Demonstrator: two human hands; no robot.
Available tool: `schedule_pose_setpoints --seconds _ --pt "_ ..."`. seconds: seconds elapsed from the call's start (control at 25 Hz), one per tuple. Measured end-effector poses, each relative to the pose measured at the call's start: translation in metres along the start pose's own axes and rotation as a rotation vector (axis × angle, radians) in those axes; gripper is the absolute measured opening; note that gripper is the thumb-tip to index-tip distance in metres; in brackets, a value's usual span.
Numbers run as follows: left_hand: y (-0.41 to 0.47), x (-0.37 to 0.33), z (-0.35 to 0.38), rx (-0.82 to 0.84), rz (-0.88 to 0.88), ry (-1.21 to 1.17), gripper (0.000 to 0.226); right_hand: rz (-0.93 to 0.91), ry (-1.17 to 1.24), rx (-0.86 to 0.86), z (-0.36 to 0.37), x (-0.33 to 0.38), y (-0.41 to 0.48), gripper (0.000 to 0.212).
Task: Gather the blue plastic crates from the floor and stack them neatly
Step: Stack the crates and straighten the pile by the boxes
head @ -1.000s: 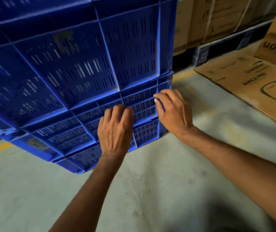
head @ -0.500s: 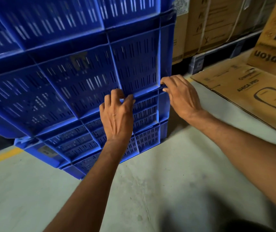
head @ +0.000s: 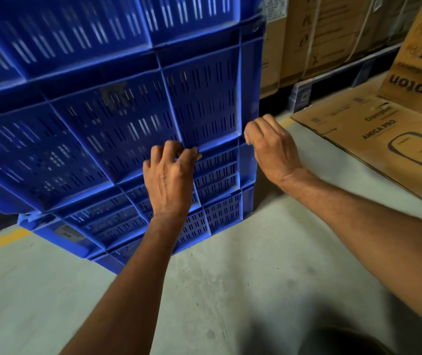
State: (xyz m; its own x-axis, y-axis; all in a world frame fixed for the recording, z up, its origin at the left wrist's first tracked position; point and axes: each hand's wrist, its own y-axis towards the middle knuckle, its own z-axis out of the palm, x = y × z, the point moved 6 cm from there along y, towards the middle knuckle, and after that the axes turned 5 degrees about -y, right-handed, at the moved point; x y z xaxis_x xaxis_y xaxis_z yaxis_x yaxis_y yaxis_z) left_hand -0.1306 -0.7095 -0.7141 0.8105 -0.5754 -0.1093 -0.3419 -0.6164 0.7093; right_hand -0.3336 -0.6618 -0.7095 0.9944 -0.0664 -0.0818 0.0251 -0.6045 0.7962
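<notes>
**Blue crate stack: both hands on one rim**

At far left we note a yellow floor line running behind the stack of blue crates, which stands on the concrete floor and fills the left and centre of the view. The crates sit nested one on another. Their slotted walls face us, so we cannot see inside and cannot tell what they hold. The top of the stack is cut off and blurred.

The left hand hooks curled fingers over a horizontal rim low on the stack. The right hand curls round the same rim at the stack's right corner, with its fingertips hidden.

Further right lie a flattened carton and strapped cartons.

A second ago both hands rested lower, against the slotted wall below that rim.
</notes>
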Motion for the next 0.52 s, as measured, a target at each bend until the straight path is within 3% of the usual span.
schedule_pose_setpoints --seconds 0.2,0.28,0.36,0.44,0.52 --pt "0.023 -0.013 -0.037 0.057 -0.099 0.025 0.03 0.154 0.052 0.276 -0.024 0.014 0.029 0.033" --pt "0.043 -0.026 -0.071 -0.06 -0.04 0.035 0.023 0.229 0.077 0.175 -0.053 0.013 0.053 0.019" --pt "0.065 -0.041 -0.106 -0.234 0.082 0.058 0.012 0.248 0.087 -0.054 -0.088 0.009 0.077 0.007" --pt "0.086 -0.047 -0.131 -0.356 0.146 0.081 0.014 0.181 0.083 -0.228 -0.109 0.007 0.098 0.017" --pt "0.105 -0.038 -0.144 -0.355 0.097 0.085 0.026 0.059 0.082 -0.237 -0.109 0.011 0.119 0.026"
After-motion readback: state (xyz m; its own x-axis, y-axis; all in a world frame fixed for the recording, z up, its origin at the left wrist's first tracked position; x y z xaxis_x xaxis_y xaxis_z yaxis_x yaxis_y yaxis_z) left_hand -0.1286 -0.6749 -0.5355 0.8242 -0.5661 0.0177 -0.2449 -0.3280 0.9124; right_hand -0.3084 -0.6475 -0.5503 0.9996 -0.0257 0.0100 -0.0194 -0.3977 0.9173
